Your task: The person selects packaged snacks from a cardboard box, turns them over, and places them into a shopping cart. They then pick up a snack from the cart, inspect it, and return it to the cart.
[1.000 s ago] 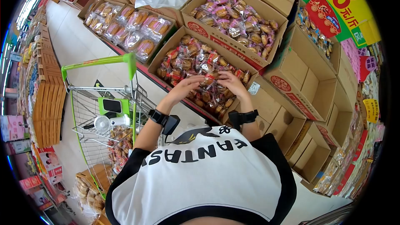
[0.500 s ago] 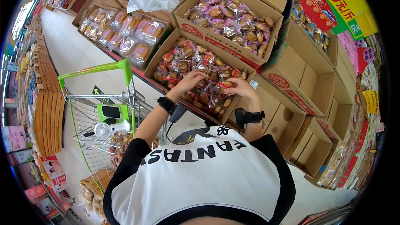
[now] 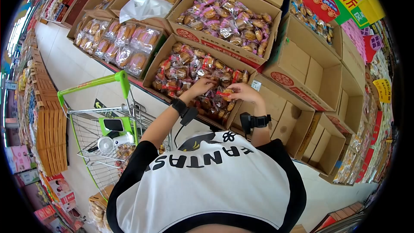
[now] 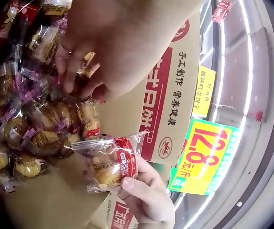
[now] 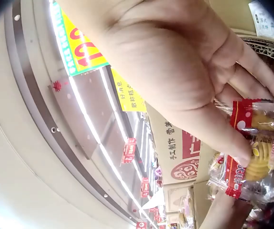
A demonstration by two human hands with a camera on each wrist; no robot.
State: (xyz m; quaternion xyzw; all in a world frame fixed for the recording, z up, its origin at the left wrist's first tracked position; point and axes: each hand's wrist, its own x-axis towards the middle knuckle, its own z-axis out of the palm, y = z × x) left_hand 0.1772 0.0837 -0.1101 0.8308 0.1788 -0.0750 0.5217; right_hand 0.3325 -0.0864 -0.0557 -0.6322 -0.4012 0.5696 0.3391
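Note:
My right hand point(image 3: 246, 94) pinches a clear-wrapped mooncake point(image 5: 263, 155) with a red band, thumb on its near face. In the left wrist view this mooncake point(image 4: 107, 167) hangs over the carton's edge, its wrapper end pointing at the pile. My left hand point(image 3: 202, 87) reaches into the same open carton point(image 3: 202, 43), fingers bent down among the wrapped mooncakes point(image 3: 177, 71). A bit of golden wrapper point(image 4: 86, 63) shows between its fingers; I cannot tell whether they grip it.
Behind stands a carton of pink-wrapped mooncakes point(image 3: 228, 15). Larger packs point(image 3: 125, 45) and a white plastic bag point(image 3: 144, 6) lie to the left. Cardboard boxes point(image 3: 302, 71) line the right. A green-handled shopping cart point(image 3: 92, 83), carrying a small white fan point(image 3: 106, 145), stands at my left.
My hands, close together over the pile before, have drawn apart. The right has moved to the carton's right side with a red-banded mooncake; the left has dipped lower. The head view has shifted slightly.

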